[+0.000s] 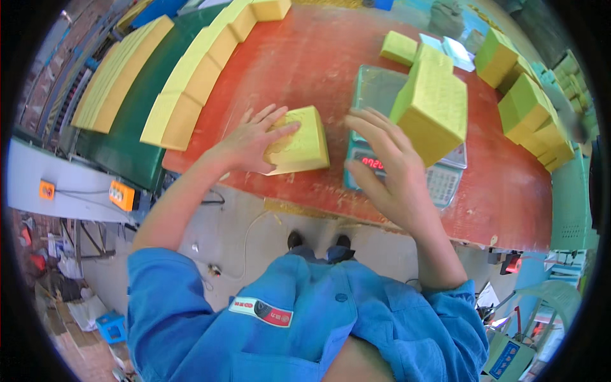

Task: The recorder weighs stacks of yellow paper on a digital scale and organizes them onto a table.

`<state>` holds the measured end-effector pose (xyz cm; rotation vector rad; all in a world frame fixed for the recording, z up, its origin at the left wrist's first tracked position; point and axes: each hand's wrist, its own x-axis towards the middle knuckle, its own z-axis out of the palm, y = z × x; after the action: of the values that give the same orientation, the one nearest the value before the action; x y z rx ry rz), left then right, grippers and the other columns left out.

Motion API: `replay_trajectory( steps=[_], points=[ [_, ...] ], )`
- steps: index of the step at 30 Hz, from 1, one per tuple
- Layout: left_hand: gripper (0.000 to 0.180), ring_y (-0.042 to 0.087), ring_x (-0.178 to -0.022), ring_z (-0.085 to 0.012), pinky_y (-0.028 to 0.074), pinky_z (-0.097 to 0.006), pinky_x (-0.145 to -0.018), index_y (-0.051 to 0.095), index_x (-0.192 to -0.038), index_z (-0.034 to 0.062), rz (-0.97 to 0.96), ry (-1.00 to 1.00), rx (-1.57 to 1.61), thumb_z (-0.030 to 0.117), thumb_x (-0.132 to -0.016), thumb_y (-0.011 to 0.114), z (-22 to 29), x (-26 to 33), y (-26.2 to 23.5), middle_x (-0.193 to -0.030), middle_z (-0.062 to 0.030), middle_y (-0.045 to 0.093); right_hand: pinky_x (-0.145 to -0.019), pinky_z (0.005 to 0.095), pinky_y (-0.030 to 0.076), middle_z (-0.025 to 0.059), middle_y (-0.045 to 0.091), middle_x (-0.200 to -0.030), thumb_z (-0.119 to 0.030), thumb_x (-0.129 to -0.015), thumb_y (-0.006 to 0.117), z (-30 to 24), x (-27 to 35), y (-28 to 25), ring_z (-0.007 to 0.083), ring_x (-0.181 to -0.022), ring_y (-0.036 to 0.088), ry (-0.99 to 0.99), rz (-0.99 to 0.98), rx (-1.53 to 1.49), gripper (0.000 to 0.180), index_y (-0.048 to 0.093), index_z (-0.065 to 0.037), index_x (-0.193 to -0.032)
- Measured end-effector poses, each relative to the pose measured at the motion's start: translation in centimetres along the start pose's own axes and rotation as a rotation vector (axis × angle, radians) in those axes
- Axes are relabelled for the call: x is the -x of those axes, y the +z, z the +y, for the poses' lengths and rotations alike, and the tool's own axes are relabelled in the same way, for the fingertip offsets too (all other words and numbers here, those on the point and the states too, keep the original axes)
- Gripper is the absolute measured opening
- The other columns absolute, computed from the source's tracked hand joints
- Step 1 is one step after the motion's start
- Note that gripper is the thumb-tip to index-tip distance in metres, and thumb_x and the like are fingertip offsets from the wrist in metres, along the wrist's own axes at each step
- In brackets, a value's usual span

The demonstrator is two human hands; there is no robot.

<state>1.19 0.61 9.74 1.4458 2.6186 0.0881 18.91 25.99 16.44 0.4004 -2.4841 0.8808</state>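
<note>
Yellow foam block (300,141) near the red desk's (305,57) front edge lies under your flat, spread left hand (254,140); steady it while your open, empty right hand (388,162) hovers over the green scale (375,89).

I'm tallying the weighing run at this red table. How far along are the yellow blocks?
Done: hard to tell; blocks lie stacked at the table's right.
In hand: one stack sits on the scale; left hand rests on a block, right hand hovers open.
Left: rows on the left.
</note>
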Motion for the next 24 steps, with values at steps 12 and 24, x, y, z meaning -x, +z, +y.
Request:
replay_trajectory(
  steps=[12, 24],
  points=[
    [0.074, 0.044, -0.133, -0.0287, 0.037, -0.045, -0.107, 0.028, -0.153, 0.0118, 0.42, -0.942, 2.142, 0.055, -0.097, 0.049, 2.1, 16.5, 11.3, -0.152, -0.012, 0.038, -0.094, 0.0425, 0.048, 0.0248, 0.065, -0.116, -0.037, -0.087, 0.066, -0.1, -2.9, 19.2, 0.0381, -0.112, 0.062, 0.517, -0.379, -0.388, 0.061, 0.05, -0.003, -0.135],
    [0.072, 0.047, -0.13, -0.0243, 0.042, -0.04, -0.106, 0.027, -0.15, 0.0081, 0.518, -0.507, 2.247, 0.026, -0.091, 0.063, 3.9, 16.8, 14.2, -0.142, -0.0107, 0.045, -0.105, 0.037, 0.042, 0.0187, 0.053, -0.138, -0.019, -0.094, 0.061, -4.8, 6.7, 19.4, 0.0273, -0.127, 0.053, 0.705, 0.008, -0.762, 0.055, 0.043, 0.005, -0.141]
  ],
)
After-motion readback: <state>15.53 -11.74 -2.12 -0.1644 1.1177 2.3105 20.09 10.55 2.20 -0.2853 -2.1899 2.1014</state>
